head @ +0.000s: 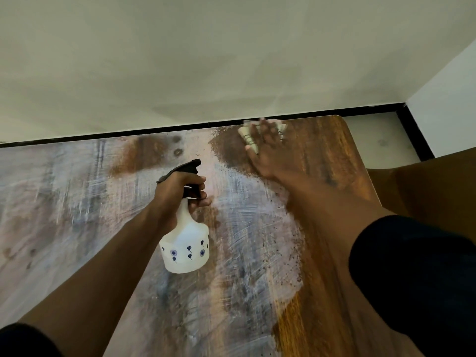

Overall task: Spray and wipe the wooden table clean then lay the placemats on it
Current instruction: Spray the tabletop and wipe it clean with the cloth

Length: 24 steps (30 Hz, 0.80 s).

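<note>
The wooden table (342,161) fills the lower view, with whitish smears over most of its left and middle and bare brown wood at the right. My left hand (180,191) grips the neck and black trigger of a white spray bottle (186,243), held above the table's middle. My right hand (268,153) lies flat with spread fingers on a pale cloth (248,137) near the table's far right corner. Most of the cloth is hidden under the hand, which is blurred.
A pale wall (231,60) with a black skirting (373,109) runs right behind the table's far edge. A strip of light floor (381,140) and a white wall corner (448,99) lie beyond the table's right end.
</note>
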Motion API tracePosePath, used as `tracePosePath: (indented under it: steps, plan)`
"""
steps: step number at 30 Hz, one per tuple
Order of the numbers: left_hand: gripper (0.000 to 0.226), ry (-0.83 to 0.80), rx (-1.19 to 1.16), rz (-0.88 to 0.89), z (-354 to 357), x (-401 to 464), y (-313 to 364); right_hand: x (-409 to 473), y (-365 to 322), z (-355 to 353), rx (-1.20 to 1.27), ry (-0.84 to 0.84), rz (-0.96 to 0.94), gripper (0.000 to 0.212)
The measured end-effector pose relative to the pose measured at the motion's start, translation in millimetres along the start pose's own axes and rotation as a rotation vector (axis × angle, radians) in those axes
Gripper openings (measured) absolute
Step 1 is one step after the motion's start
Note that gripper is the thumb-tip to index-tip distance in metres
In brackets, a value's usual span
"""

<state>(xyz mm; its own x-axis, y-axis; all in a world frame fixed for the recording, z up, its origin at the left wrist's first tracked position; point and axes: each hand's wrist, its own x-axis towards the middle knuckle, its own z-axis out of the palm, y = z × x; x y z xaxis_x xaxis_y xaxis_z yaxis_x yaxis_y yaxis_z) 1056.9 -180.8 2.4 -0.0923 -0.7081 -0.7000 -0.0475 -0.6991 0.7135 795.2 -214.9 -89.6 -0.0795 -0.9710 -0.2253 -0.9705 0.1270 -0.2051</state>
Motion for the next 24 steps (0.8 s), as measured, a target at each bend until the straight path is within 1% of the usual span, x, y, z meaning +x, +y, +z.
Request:
tracePosePath:
  steps: [4, 6, 8, 10, 13, 15, 17, 19, 21, 24]
  plan:
    - [0.028, -0.034, -0.028, 0.05, -10.5, -5.1, -2.6, -8.1, 53.6, -14.6, 0.018, 0.036, 0.276, 0.07]
    - [0.03, -0.058, -0.045, 0.067, -17.7, -8.1, -4.5, 0.8, 57.4, -11.7, 0.056, 0.042, 0.359, 0.07]
    - [0.033, -0.07, -0.045, 0.075, -25.7, -9.4, -6.6, 12.8, 47.3, -5.3, 0.076, 0.055, 0.408, 0.072]
    - [0.036, -0.067, -0.039, 0.075, -32.4, -10.5, -7.8, 20.0, 26.2, -2.0, 0.069, 0.064, 0.384, 0.073]
    - [0.039, -0.061, -0.039, 0.09, -38.5, -12.5, -6.4, 25.0, -20.9, 5.9, 0.026, 0.056, 0.219, 0.073]
    - [0.037, -0.052, -0.037, 0.095, -39.4, -14.0, -4.9, 26.8, -55.0, 11.3, 0.021, 0.029, 0.123, 0.072]
    - [0.033, -0.052, -0.033, 0.096, -38.3, -16.2, -2.7, 28.2, -74.8, 15.4, 0.023, 0.009, 0.058, 0.071]
    - [0.029, -0.056, -0.017, 0.091, -35.3, -15.9, -1.4, 28.5, -74.4, 13.5, 0.036, -0.012, 0.029, 0.069]
    - [0.024, -0.065, -0.01, 0.074, -29.0, -15.1, -2.0, 25.7, -58.0, 8.2, 0.025, -0.024, 0.011, 0.067]
    - [0.03, -0.091, -0.014, 0.089, -13.9, -14.4, -3.1, 18.6, -19.9, 0.9, 0.05, -0.018, 0.07, 0.068]
